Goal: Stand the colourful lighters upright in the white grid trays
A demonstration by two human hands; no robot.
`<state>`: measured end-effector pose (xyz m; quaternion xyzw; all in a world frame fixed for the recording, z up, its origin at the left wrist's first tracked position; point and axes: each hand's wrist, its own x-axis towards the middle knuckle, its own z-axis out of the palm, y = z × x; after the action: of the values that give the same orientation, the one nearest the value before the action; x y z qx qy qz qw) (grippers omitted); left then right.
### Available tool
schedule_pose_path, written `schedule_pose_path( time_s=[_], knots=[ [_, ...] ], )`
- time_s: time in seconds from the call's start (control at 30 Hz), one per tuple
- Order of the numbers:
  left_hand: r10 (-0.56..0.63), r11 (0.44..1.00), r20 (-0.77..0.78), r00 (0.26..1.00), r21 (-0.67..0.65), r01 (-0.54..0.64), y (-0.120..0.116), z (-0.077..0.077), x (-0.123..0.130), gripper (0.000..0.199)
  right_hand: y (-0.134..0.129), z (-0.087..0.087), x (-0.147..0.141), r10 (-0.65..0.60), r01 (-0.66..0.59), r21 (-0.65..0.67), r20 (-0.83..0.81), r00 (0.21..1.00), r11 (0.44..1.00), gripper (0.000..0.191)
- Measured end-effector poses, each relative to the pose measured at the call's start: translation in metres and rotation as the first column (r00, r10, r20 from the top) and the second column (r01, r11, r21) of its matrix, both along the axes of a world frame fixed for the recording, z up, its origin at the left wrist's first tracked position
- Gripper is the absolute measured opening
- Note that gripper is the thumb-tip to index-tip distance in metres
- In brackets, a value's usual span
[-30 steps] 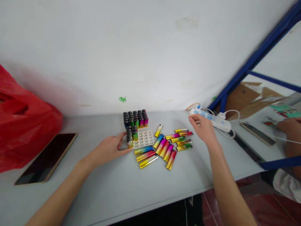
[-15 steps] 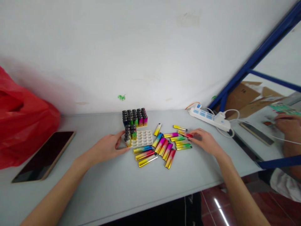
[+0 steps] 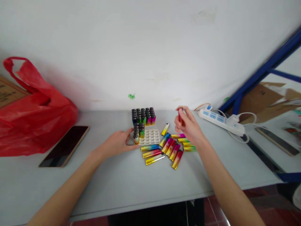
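Observation:
My right hand (image 3: 187, 124) is raised above the table, its fingers closed on a red lighter (image 3: 180, 118). At the left end of a white tray with round-edged slots (image 3: 150, 137), my left hand (image 3: 121, 141) grips the edge with thumb in front and fingers behind. Several black-topped lighters (image 3: 139, 129) stand upright in the tray's left columns. Behind it, a full block of upright lighters (image 3: 144, 116) stands close to the wall. Loose lighters in shiny yellow, pink, red, blue and green (image 3: 174, 147) lie on their sides in front and to the right.
A dark-screened phone (image 3: 64, 146) lies at left beside a red plastic bag (image 3: 47, 116), with a cardboard box (image 3: 10, 92) behind. A white power strip (image 3: 219, 121) with cables sits at right, near a blue metal frame (image 3: 254, 83). The grey table (image 3: 122, 185) meets the wall.
My right hand has picked up the red lighter from the pile and raised it, moving left. My left hand stays at the tray. The view has shifted left.

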<state>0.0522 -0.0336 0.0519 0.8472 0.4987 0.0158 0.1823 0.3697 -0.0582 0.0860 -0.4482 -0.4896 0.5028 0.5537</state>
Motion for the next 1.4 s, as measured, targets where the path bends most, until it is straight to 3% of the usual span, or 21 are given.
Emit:
schedule_pose_path(
  time_s=[0.13, 0.3, 0.47, 0.63, 0.87, 1.03, 1.27, 1.4],
  knots=[
    [0.012, 1.000, 0.015, 1.000, -0.005, -0.012, 0.000, -0.003, 0.000, 0.076, 0.016, -0.006, -0.055, 0.174, -0.172, -0.026, 0.182, 0.968, 0.985, 0.052],
    [0.017, 1.000, -0.030, 0.999, 0.000, -0.017, 0.001, -0.008, 0.001, 0.079, 0.014, -0.040, -0.083, 0.088, -0.054, -0.106, 0.349, 0.933, 0.993, 0.076],
    [0.040, 0.999, -0.031, 0.999, -0.025, -0.041, 0.001, -0.006, 0.001, 0.076, 0.005, -0.058, -0.084, 0.043, 0.026, -0.175, 0.379, 0.925, 0.984, 0.065],
    [0.044, 0.998, -0.004, 0.999, -0.033, -0.044, 0.000, -0.005, 0.001, 0.072, 0.003, -0.056, -0.084, 0.065, 0.001, -0.178, 0.365, 0.929, 0.984, 0.054],
    [0.028, 0.999, -0.025, 0.999, -0.020, -0.029, 0.000, -0.006, 0.000, 0.072, -0.002, -0.051, -0.087, 0.068, -0.007, -0.185, 0.325, 0.943, 0.983, 0.067],
    [0.027, 0.999, -0.020, 0.999, -0.034, -0.028, 0.000, -0.005, 0.001, 0.071, -0.002, -0.054, -0.088, 0.059, 0.009, -0.187, 0.354, 0.933, 0.982, 0.060],
    [0.016, 1.000, -0.036, 0.999, -0.015, -0.017, -0.001, -0.005, 0.000, 0.073, -0.003, -0.054, -0.087, 0.044, 0.004, -0.108, 0.440, 0.897, 0.994, 0.063],
    [0.007, 1.000, -0.050, 0.999, -0.015, -0.008, -0.001, -0.004, 0.001, 0.074, -0.007, -0.047, -0.084, 0.028, -0.050, 0.028, 0.520, 0.854, 0.998, 0.061]
  ],
)
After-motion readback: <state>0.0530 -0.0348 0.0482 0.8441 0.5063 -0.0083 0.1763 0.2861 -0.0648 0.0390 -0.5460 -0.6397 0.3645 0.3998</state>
